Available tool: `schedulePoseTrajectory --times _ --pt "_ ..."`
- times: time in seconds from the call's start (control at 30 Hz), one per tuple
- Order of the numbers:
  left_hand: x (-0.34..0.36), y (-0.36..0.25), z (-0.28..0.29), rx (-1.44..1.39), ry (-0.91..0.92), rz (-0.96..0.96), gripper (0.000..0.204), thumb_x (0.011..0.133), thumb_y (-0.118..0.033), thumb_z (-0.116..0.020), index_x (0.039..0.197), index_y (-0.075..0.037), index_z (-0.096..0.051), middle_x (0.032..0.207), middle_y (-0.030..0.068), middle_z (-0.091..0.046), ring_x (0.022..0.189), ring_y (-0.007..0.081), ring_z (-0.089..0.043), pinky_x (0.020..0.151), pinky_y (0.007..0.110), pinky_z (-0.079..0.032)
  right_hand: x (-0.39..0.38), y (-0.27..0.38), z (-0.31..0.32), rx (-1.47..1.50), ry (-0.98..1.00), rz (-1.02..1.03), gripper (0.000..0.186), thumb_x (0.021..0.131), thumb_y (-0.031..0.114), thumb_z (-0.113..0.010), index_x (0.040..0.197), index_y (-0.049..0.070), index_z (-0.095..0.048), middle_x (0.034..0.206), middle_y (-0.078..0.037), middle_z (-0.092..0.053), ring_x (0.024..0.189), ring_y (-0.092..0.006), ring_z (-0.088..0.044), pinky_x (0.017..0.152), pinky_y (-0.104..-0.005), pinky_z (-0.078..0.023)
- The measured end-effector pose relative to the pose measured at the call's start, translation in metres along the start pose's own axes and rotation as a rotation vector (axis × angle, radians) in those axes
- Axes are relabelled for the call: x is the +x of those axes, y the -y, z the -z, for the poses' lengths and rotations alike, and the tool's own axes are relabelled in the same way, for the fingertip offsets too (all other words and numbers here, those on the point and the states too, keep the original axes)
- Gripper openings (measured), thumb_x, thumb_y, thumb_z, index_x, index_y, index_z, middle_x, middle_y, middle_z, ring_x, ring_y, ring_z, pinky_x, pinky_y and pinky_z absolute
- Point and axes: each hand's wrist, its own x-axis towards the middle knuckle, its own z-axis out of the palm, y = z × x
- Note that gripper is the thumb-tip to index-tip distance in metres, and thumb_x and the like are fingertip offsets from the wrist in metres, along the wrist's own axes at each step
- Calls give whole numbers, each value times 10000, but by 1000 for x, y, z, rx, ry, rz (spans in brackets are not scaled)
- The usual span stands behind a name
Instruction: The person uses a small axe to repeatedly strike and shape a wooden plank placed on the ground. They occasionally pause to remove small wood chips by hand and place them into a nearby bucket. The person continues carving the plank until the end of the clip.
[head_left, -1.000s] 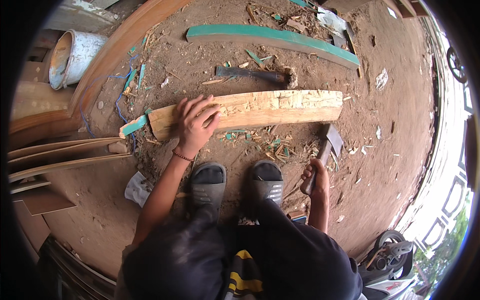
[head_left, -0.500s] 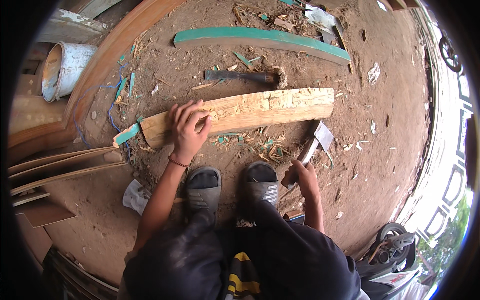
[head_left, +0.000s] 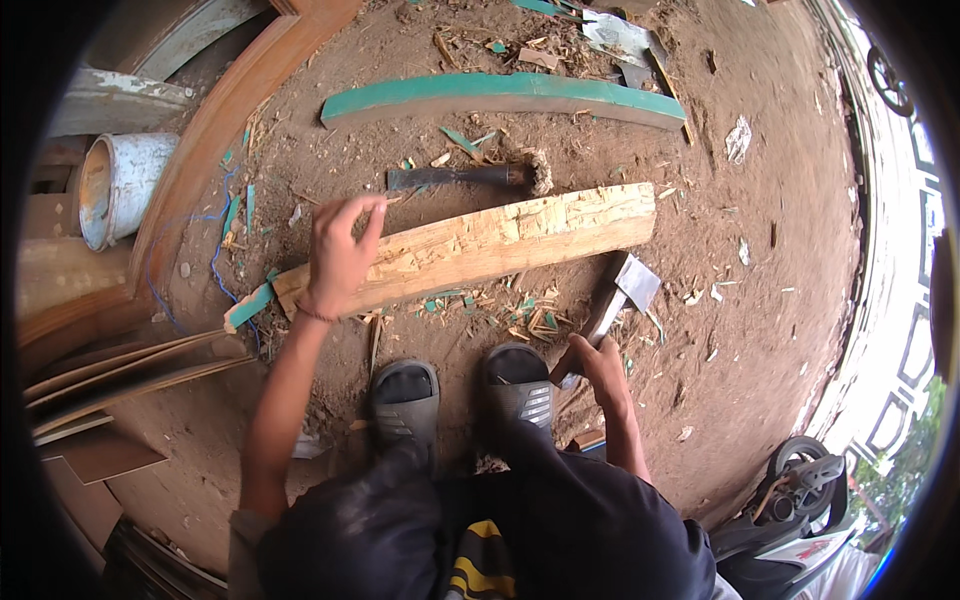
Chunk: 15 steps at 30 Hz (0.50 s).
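A long, bare wooden beam (head_left: pixel 520 235) with a rough-hewn upper face lies slantwise on the ground in front of my feet. Over its left part is my left hand (head_left: pixel 343 250), fingers curled toward the thumb in a pinch; whatever is between the fingertips is too small to make out. My right hand (head_left: pixel 597 365) grips a hatchet (head_left: pixel 607 315) by its handle, low beside my right foot. The hatchet's broad metal blade points away from me, just short of the beam's near side. Beyond the beam lies a dark chisel-like tool (head_left: pixel 460 176) with a frayed end.
A green-painted beam (head_left: pixel 500 95) lies farther off. Wood chips (head_left: pixel 540 315) and green splinters litter the dirt. At left are a white bucket (head_left: pixel 130 185), a brown wooden frame (head_left: pixel 200 130) and stacked boards (head_left: pixel 140 365). A motorbike (head_left: pixel 795 500) stands at lower right.
My left hand has lifted off the beam's top, shifted left, and its spread fingers have drawn together. The hatchet stays in my right hand, slightly turned. The whole view has shifted a little.
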Motion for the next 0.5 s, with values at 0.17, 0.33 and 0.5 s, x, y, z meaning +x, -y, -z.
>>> schedulePoseTrajectory --times 0.17,0.33,0.5 --pt "128 5 -22 102 278 -4 151 945 -165 -652 1027 -76 -742 830 98 -737 658 154 -636 581 288 -503 -4 9 5 13 53 79 303 938 274 -637 842 -13 -641 733 -53 -641 649 -126 -601 615 -293 -489" --pt "228 -20 -106 221 266 -308 240 920 -237 -674 1115 -102 -712 1004 88 -705 909 265 -683 826 392 -556 -3 22 17 637 242 -121 308 955 325 -579 959 18 -599 759 -91 -637 611 -197 -608 608 -348 -520" --pt "257 -17 -167 405 305 -511 287 902 -244 -701 1151 -101 -698 1139 23 -648 1154 252 -587 1040 470 -441 8 22 27 1398 554 -185 239 957 311 -580 987 77 -538 690 -14 -492 517 -151 -483 505 -327 -448"
